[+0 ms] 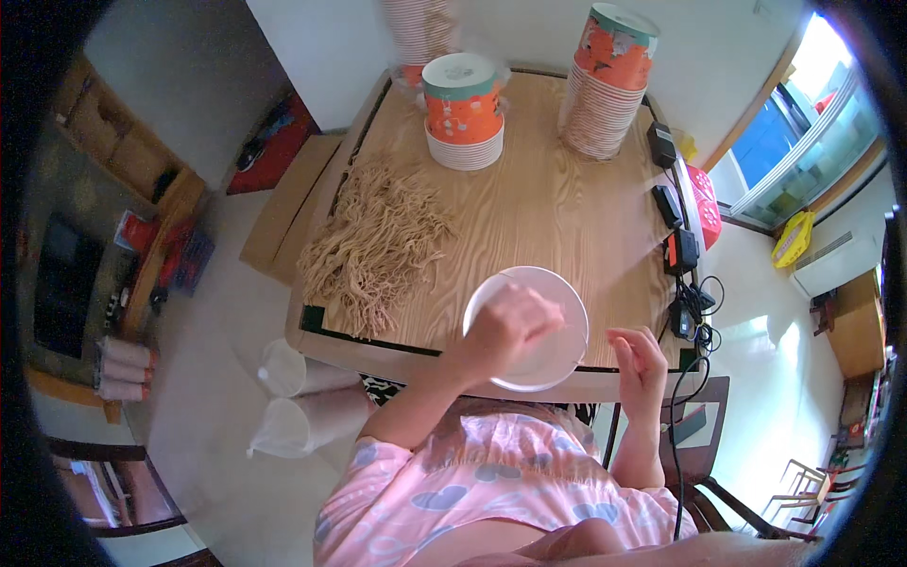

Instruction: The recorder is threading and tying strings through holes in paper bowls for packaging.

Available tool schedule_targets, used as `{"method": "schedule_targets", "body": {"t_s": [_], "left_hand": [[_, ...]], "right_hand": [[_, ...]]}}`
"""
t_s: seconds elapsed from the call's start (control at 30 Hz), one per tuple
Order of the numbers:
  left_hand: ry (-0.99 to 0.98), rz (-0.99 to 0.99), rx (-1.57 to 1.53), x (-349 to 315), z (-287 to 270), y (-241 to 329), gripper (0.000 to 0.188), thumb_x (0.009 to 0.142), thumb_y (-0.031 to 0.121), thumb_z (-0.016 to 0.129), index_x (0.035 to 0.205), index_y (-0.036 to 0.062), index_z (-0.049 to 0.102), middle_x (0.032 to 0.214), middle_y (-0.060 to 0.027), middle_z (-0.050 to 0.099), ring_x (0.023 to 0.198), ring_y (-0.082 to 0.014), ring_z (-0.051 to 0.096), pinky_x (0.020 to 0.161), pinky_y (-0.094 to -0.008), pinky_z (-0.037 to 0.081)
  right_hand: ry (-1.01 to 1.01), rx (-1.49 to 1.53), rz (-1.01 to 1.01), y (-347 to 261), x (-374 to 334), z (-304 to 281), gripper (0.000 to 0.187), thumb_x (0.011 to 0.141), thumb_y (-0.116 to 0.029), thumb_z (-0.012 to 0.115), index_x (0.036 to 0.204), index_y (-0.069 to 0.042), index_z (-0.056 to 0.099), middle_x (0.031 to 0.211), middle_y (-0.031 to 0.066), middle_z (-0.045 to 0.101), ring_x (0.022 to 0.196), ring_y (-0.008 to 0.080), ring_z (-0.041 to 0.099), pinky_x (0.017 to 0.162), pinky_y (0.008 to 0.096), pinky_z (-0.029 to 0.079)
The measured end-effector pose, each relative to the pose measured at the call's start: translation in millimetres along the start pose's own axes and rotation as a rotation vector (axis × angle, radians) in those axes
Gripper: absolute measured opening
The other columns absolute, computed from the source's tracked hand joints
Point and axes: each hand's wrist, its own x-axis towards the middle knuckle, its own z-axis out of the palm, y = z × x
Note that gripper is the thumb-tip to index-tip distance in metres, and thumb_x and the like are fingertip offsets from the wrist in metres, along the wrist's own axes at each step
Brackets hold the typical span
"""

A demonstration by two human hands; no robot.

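Note:
At the table's near edge stands a round white bucket (542,369), seen from above with its mouth up. My left hand (515,326) is over its mouth, fingers curled closed and a little blurred; whatever they hold is too small to make out. Just right of the rim, apart from it, my right hand (637,359) is raised with its fingertips drawn together. Anything between those fingertips cannot be made out. Left of the bucket lies a loose heap of tan cords (383,241).
Orange and green paper buckets (463,111) stand upside down in stacks at the back, with another tall stack (609,85) at back right. Black power adapters (678,252) and cables line the right edge. Two white-capped rolls (283,427) lie on the floor at left.

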Motion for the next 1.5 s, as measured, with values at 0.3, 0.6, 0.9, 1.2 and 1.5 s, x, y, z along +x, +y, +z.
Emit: {"method": "schedule_targets", "body": {"t_s": [0.3, 0.6, 0.9, 1.2, 1.5], "left_hand": [[-0.161, 0.101, 0.111, -33, -18, 45, 0.019, 0.072, 0.012, 0.059, 0.090, 0.0055, 0.062, 0.092, -0.0032, 0.061, 0.091, -0.0200, 0.057, 0.074, -0.0314, 0.047], [-0.158, 0.118, 0.098, -47, -22, 49, 0.020, 0.069, 0.014, 0.059, 0.087, 0.0051, 0.062, 0.092, -0.0034, 0.060, 0.094, -0.0199, 0.054, 0.075, -0.0329, 0.045], [-0.327, 0.154, -0.003, -55, -11, 51, 0.020, 0.068, 0.018, 0.064, 0.086, 0.0085, 0.065, 0.092, -0.0022, 0.063, 0.090, -0.0191, 0.057, 0.073, -0.0332, 0.047], [0.259, -0.533, -0.448, -36, -45, 22, 0.016, 0.078, 0.005, 0.066, 0.094, 0.0060, 0.063, 0.085, -0.0018, 0.060, 0.073, -0.0097, 0.054, 0.064, -0.0235, 0.044], [0.362, -0.615, -0.917, -23, -24, 13, 0.015, 0.076, -0.001, 0.068, 0.090, 0.0033, 0.065, 0.082, -0.0017, 0.050, 0.073, -0.0088, 0.050, 0.066, -0.0213, 0.042]], "right_hand": [[-0.742, 0.321, 0.217, -11, 27, 41, 0.027, 0.093, -0.017, 0.047, 0.088, 0.004, 0.062, 0.074, 0.0012, 0.060, 0.072, 0.0080, 0.054, 0.067, 0.0251, 0.046], [-0.530, 0.924, 0.408, -22, 73, 64, 0.025, 0.096, -0.022, 0.041, 0.088, -0.001, 0.051, 0.070, 0.0084, 0.057, 0.062, 0.0177, 0.058, 0.058, 0.0286, 0.049], [-0.530, 1.072, 0.263, -51, 99, 58, 0.023, 0.096, -0.024, 0.043, 0.088, -0.005, 0.052, 0.056, -0.0044, 0.035, 0.047, 0.0042, 0.029, 0.042, 0.0202, 0.022], [-0.615, 0.410, -0.050, -56, 50, 59, 0.015, 0.094, -0.014, 0.046, 0.092, -0.001, 0.054, 0.073, -0.0024, 0.052, 0.057, 0.0023, 0.036, 0.050, 0.0173, 0.030], [-0.609, 0.269, -0.156, -51, 42, 64, 0.009, 0.090, -0.009, 0.051, 0.092, -0.001, 0.055, 0.066, 0.0051, 0.051, 0.061, 0.0098, 0.048, 0.056, 0.0254, 0.041]]}}
